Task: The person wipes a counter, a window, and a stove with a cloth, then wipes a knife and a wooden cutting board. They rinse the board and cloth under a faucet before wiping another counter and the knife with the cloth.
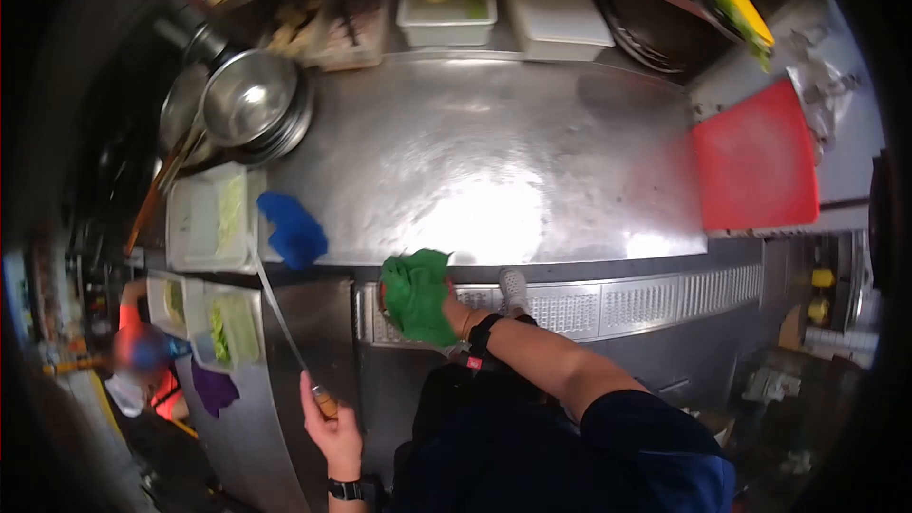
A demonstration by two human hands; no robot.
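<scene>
Fingers [311, 399] of the left hand [332, 432] curl tight around the wooden handle of a long steel-bladed knife [280, 313]. The right hand [456, 316] lies under a crumpled green cloth [416, 296] at the front edge of the shiny steel counter [494, 161], and its fingers are hidden.

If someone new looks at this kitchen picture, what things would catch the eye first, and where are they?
The bright green cloth stands out, gripped by the right hand at the front edge of the shiny steel counter. A red cutting board lies at the counter's right end, and a blue cloth at its left. Lower down, the left hand holds a long knife.
</scene>
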